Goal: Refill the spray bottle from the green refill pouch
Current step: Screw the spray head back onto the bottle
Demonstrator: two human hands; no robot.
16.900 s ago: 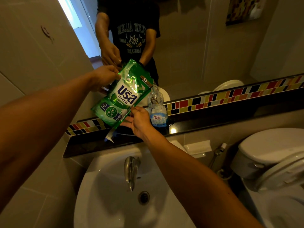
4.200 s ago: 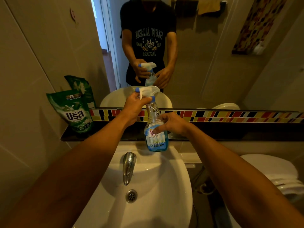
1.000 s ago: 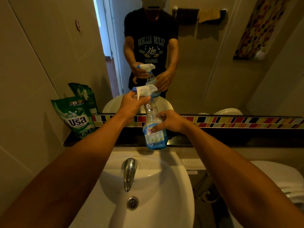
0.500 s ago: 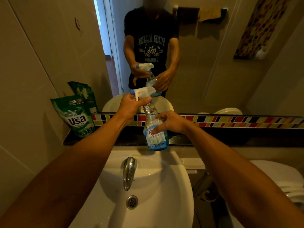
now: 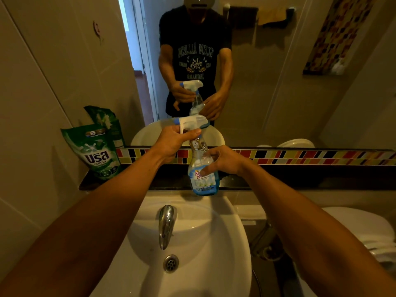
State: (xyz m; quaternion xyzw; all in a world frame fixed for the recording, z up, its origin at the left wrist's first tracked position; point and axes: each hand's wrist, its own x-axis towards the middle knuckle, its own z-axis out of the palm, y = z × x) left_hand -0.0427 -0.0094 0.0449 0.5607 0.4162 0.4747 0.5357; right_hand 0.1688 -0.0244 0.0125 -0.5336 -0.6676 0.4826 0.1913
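You hold the spray bottle over the sink, both hands on it.
Green refill pouch (image 5: 97, 154) stands on the dark ledge (image 5: 300, 179), left of frame. At centre, your left hand (image 5: 171, 143) pinches the trigger head (image 5: 192, 122); right of it, your right hand (image 5: 222, 160) wraps the spray bottle (image 5: 202, 179), above the tap (image 5: 166, 225).

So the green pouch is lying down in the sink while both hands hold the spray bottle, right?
Not quite. The green pouch isn't in the sink; it stands on the dark shelf at the left, leaning against the wall, as the head view shows. The rest is right: the left hand grips the trigger top and the right hand holds the body of the spray bottle.
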